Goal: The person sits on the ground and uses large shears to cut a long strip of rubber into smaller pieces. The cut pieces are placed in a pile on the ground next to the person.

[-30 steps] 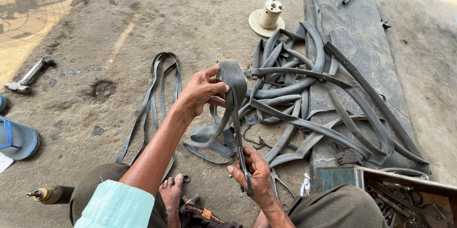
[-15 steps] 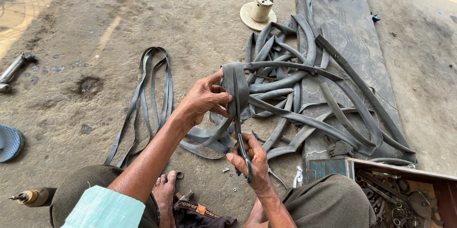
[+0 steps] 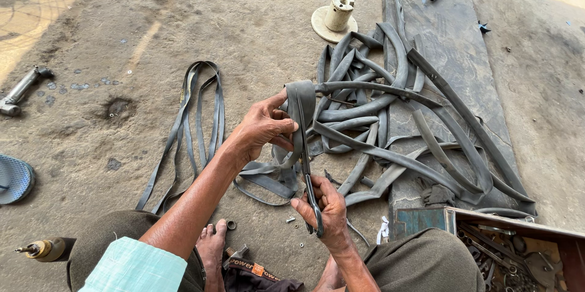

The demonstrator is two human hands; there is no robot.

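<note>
My left hand (image 3: 263,128) grips a folded loop of black rubber inner tube (image 3: 300,102) and holds it up above the ground. Below it my right hand (image 3: 325,210) is closed on the handles of a pair of scissors (image 3: 309,182), whose blades point up along the tube's edge. The tube's lower part hangs down to a flat heap of rubber (image 3: 268,179) by my bare foot (image 3: 211,244).
A tangled pile of cut tube strips (image 3: 390,121) lies on a dark rubber sheet (image 3: 454,54) to the right. A separate tube loop (image 3: 195,115) lies left. A cream spool (image 3: 335,16), metal tool (image 3: 21,89), blue sandal (image 3: 13,177), small oil bottle (image 3: 42,248) and tool box (image 3: 518,246) sit around.
The view has shifted slightly. My left hand has kept hold of the tube fold, and my right hand with the scissors has stayed below it, working along the strip.
</note>
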